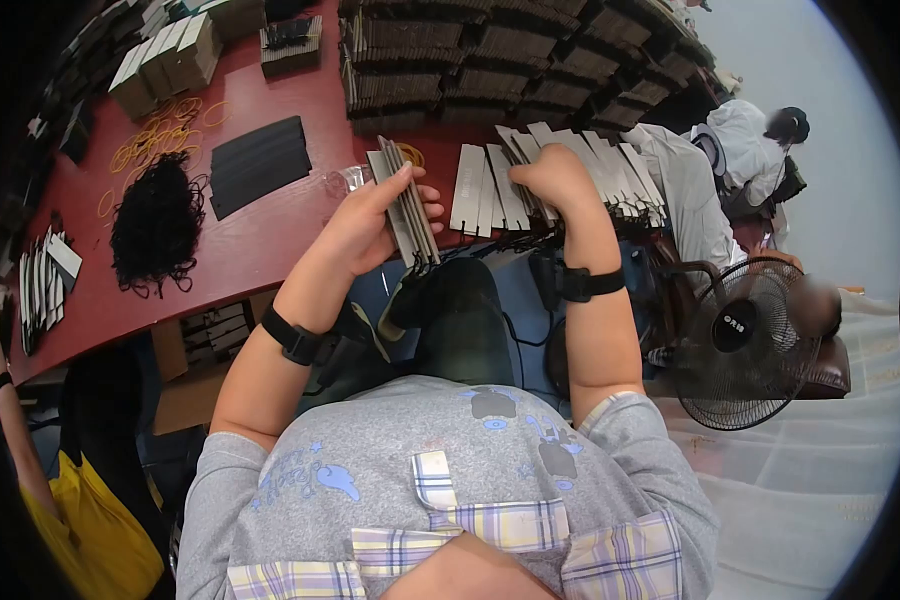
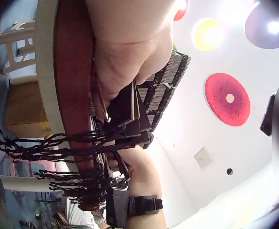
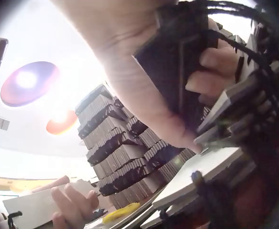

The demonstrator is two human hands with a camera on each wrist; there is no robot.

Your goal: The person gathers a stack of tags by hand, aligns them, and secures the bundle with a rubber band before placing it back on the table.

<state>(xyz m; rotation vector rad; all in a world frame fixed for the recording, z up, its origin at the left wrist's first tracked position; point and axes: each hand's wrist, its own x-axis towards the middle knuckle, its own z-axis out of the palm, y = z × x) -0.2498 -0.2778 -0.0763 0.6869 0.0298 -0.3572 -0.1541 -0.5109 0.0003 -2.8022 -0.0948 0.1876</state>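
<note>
My left hand grips a small bundle of flat tag-like strips, thumb on the near face and fingers curled behind. Black cords hang from the bundle's lower ends, seen braided in the left wrist view. To the right, my right hand reaches into a fanned row of pale strips along the table edge. In the right wrist view, its fingers curl round dark-faced strips with black cords, while the thumb tip lies near a pale strip.
Tall stacks of bundled strips rise behind the row. On the red table lie a black cord heap, black sheets and yellow rubber bands. A fan stands at right; other people sit at both sides.
</note>
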